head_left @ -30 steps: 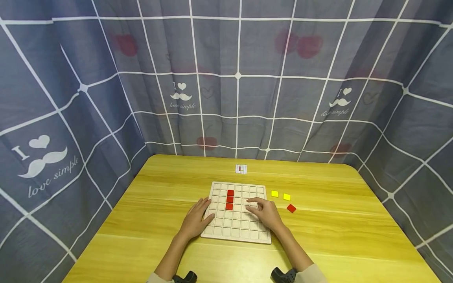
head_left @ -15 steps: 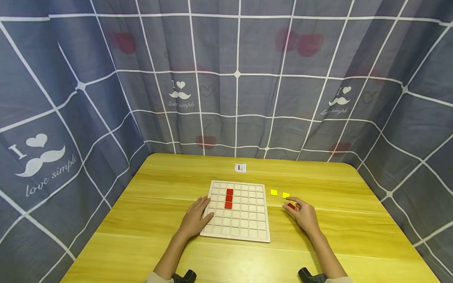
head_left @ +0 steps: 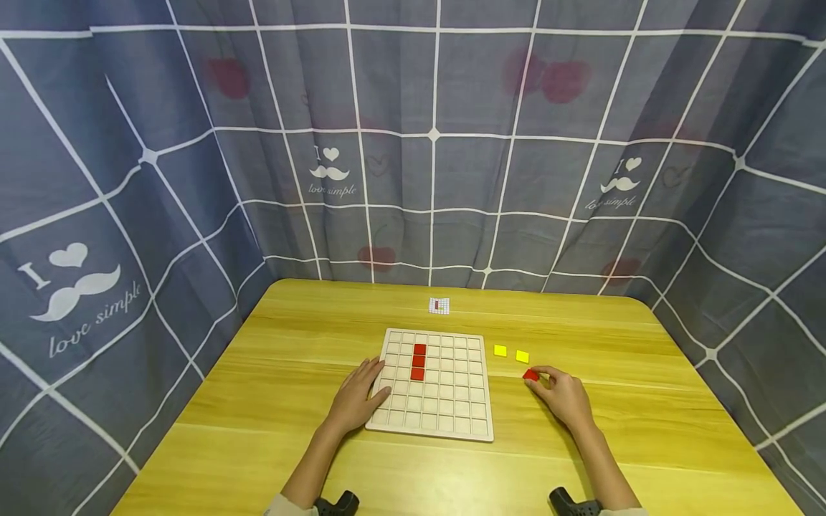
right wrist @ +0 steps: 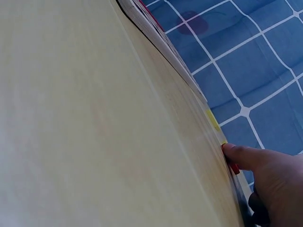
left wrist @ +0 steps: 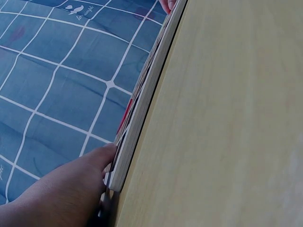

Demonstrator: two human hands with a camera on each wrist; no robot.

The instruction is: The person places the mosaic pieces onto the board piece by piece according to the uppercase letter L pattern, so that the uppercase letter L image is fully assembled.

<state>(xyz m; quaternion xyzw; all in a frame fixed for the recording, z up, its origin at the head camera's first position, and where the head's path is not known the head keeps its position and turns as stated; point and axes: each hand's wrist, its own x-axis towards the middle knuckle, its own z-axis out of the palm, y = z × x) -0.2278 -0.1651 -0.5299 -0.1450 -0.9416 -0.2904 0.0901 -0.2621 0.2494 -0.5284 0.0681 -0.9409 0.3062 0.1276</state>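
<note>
Right of the board (head_left: pixel 445 409), the right hand (head_left: pixel 566 401) pinches a loose red tile (head_left: pixel 530 375); it looks light, stiff, perhaps slick, best held by opposite edges; the left hand (head_left: pixel 352 403) rests, fingers extended, on the board's left edge.

Your desk (head_left: pixel 581 430), across the bottom of the frame, looks like smooth wood with a streaky grain and a soft shine. Your board (head_left: pixel 431 406), in the lower middle, looks like pale, matt wood. The red tiles (head_left: pixel 419 361) and yellow tiles (head_left: pixel 500 350) look smooth, like plastic. The small card (head_left: pixel 439 306) above looks like paper. At the top, your curtain (head_left: pixel 400 172) is wavy, matt cloth.
</note>
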